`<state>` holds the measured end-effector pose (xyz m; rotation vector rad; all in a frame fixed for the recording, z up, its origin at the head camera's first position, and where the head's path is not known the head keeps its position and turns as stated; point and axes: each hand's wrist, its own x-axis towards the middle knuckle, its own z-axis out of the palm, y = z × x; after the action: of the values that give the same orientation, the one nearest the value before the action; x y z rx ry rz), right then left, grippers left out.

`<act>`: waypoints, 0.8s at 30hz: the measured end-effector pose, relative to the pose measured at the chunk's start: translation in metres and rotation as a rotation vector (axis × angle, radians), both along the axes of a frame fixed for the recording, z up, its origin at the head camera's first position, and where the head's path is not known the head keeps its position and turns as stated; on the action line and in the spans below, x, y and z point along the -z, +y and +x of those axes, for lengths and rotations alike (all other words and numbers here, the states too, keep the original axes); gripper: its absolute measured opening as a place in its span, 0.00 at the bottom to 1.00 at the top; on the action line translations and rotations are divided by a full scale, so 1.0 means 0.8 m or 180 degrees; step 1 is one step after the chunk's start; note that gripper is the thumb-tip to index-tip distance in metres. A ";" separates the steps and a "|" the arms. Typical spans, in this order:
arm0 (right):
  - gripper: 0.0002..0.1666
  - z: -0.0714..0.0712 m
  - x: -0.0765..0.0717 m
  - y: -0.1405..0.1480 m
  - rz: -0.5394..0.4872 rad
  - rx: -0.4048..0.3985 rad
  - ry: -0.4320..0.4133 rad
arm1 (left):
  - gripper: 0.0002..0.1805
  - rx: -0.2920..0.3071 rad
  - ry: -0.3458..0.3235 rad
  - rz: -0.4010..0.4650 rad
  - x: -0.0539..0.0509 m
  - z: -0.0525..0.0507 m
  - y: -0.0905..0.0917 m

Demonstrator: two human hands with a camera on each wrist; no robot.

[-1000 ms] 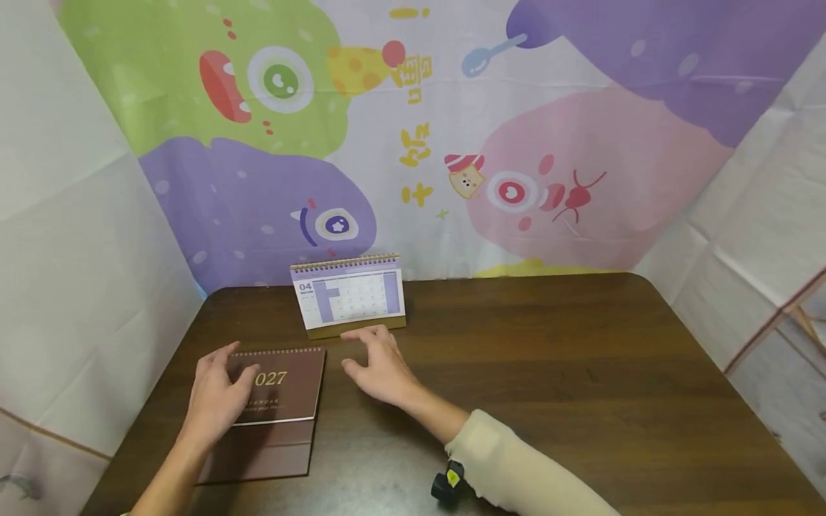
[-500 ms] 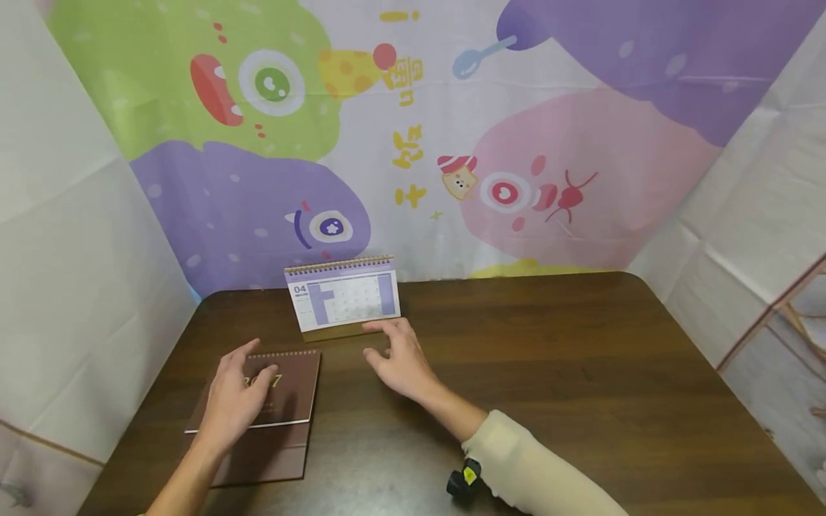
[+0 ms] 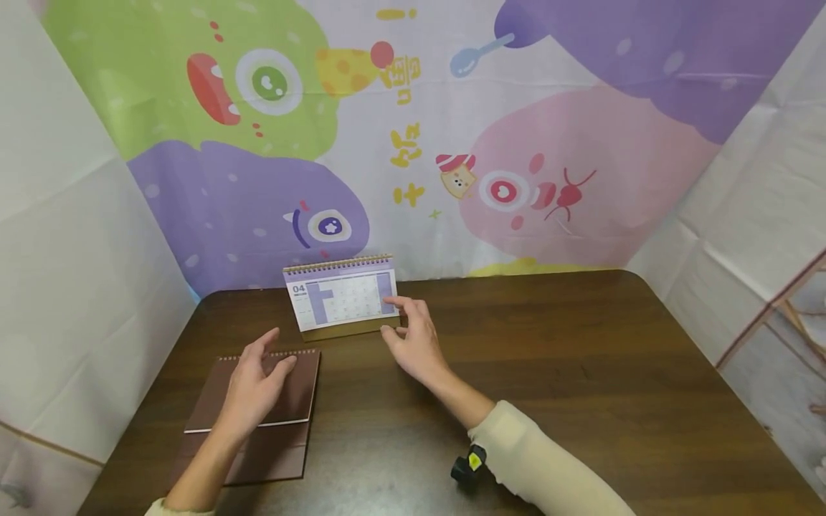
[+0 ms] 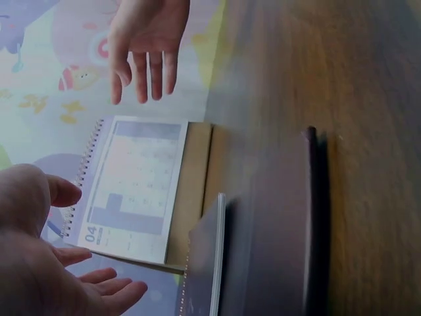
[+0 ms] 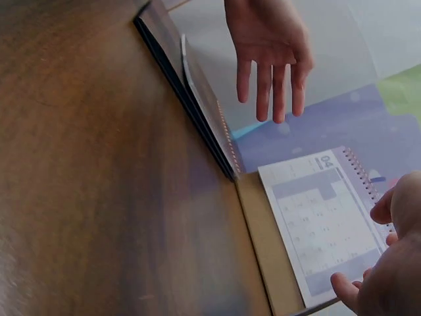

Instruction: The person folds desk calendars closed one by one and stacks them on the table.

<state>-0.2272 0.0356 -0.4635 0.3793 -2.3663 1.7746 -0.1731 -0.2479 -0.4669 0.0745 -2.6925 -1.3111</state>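
Note:
A purple and white desk calendar (image 3: 348,297) marked 04 stands upright near the back of the table. The right hand (image 3: 416,344) hovers by its lower right corner, fingers relaxed, holding nothing; whether a fingertip touches the page, I cannot tell. The left hand (image 3: 254,387) is over the brown calendar (image 3: 297,394), fingers spread and holding nothing, and covers part of its cover. In the left wrist view the left hand (image 4: 59,250) is beside the purple calendar (image 4: 141,178). The right wrist view shows the right hand (image 5: 388,257) near the purple calendar's page (image 5: 322,217).
A dark wooden table (image 3: 548,373) extends to the right of both calendars. Behind it hangs a cloth (image 3: 426,244) with cartoon figures, and pale cloth walls (image 3: 71,215) stand at the sides. A black device (image 3: 467,466) is at the right wrist.
Both hands have moved rightward, the left across the brown calendar, the right from before the purple calendar to its right corner. The head view has shifted slightly; both calendars look unmoved.

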 end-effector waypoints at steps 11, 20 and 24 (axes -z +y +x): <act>0.32 -0.020 -0.003 0.005 -0.0114 0.0189 0.0043 | 0.40 0.0087 -0.0119 0.0125 -0.035 -0.001 0.030; 0.34 -0.036 -0.005 0.009 -0.0164 0.0238 0.0003 | 0.42 0.0078 -0.0034 0.0361 -0.037 -0.019 0.041; 0.36 -0.042 -0.004 0.009 -0.0144 0.0277 -0.0010 | 0.44 0.0091 -0.0069 0.0409 -0.037 -0.027 0.045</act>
<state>-0.2606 0.0428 -0.4603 0.2638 -2.3031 1.7872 -0.1949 -0.2122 -0.4371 0.0647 -2.6335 -1.4993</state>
